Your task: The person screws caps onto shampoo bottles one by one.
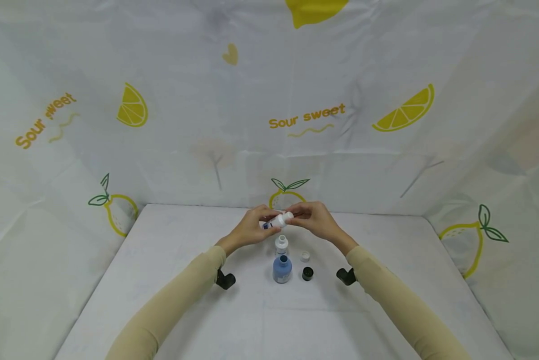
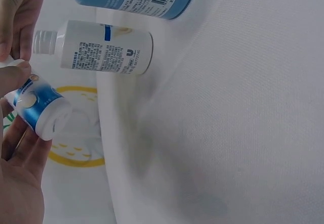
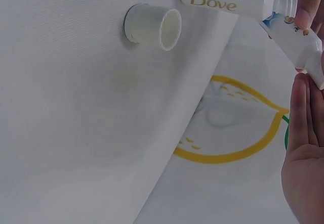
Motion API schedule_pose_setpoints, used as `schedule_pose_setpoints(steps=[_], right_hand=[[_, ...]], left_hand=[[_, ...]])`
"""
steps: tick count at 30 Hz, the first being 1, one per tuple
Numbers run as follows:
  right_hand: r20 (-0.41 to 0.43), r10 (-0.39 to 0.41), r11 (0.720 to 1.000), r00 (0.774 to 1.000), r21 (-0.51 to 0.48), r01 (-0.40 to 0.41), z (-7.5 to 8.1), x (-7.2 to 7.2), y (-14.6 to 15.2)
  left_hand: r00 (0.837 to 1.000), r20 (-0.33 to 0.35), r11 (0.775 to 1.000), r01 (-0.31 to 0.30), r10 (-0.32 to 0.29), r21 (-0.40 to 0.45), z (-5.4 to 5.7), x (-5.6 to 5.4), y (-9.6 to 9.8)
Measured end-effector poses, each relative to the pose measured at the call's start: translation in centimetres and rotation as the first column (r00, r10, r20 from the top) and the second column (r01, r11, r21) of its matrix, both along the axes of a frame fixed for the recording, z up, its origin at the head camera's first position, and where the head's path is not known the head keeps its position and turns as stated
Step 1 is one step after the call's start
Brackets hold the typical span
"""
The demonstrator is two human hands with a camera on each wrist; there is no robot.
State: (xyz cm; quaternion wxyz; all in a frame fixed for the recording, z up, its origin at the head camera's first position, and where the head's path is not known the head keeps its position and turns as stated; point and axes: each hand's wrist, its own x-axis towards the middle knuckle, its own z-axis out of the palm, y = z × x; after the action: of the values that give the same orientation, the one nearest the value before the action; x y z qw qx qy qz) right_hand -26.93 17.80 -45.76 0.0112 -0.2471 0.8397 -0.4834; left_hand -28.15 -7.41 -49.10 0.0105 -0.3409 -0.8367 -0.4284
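Over the far part of the table, my left hand [image 1: 248, 228] grips a small white-and-blue bottle [image 1: 274, 222], tilted with its white cap [image 1: 288, 216] up toward the right. My right hand [image 1: 318, 220] pinches that cap between thumb and fingers. Below the hands stands an uncapped white Dove bottle [image 1: 281, 246], its threaded neck bare. In front of it is a blue bottle [image 1: 282, 270], also open at the top. The left wrist view shows the held bottle's blue label [image 2: 38, 102] and its white base.
To the right of the standing bottles, a loose white cap [image 1: 305, 256] and a black cap [image 1: 307, 273] lie on the white-covered table [image 1: 233, 325]. A white sheet [image 1: 251, 100] with lemon prints hangs behind the table's far edge.
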Motion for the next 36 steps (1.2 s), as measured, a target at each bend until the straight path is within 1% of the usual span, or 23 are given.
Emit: schedule_pose_setpoints(steps=[3, 9, 13, 19, 29, 36], right_hand=[[0.000, -0.019, 1.000, 1.000, 0.003, 0.019, 0.03, 0.02, -0.06], [0.004, -0.073, 0.997, 0.997, 0.040, 0.073, 0.14, 0.12, -0.13], [0.009, -0.094, 0.994, 0.996, 0.051, 0.093, 0.28, 0.10, -0.17], [0.003, -0.099, 0.994, 0.995, 0.051, 0.099, 0.36, 0.09, -0.02], [0.036, -0.106, 0.993, 0.994, 0.049, 0.105, 0.36, 0.28, 0.26], [0.033, -0.098, 0.994, 0.995, 0.045, 0.097, 0.19, 0.38, 0.35]], left_hand=[[1.000, -0.002, 1.000, -0.003, 0.003, 0.001, 0.06, -0.02, 0.04], [1.000, -0.008, 1.000, 0.000, 0.000, 0.006, 0.03, -0.15, 0.15], [1.000, -0.004, 1.000, 0.003, -0.003, 0.012, 0.04, -0.24, 0.24], [1.000, -0.006, 1.000, 0.006, -0.006, 0.018, 0.11, -0.24, 0.40], [1.000, 0.009, 1.000, 0.015, -0.016, 0.019, 0.21, -0.14, 0.58], [1.000, -0.005, 1.000, 0.007, -0.007, 0.010, -0.02, -0.14, 0.71]])
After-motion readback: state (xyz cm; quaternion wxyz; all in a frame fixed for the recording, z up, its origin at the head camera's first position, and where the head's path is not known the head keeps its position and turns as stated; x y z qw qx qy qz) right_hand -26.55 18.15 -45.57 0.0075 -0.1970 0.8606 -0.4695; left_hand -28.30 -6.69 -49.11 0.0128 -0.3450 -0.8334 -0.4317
